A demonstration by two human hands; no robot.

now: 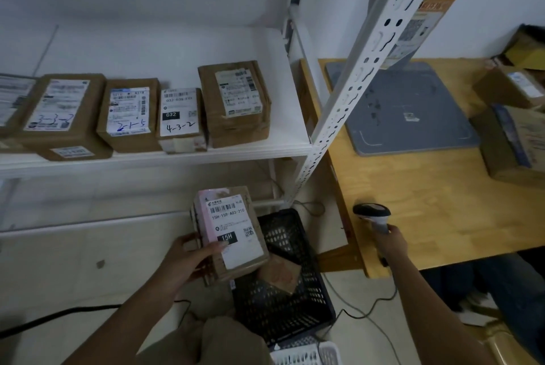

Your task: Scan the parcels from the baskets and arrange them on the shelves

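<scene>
The parcel, labelled 15H, stands tilted in the left grip, label facing up. The thumb lies across the label's lower corner and the fingers curl behind the parcel's left side. It is held above the black basket. The right grip wraps the scanner handle over the tabletop edge, forearm extended forward.
</scene>
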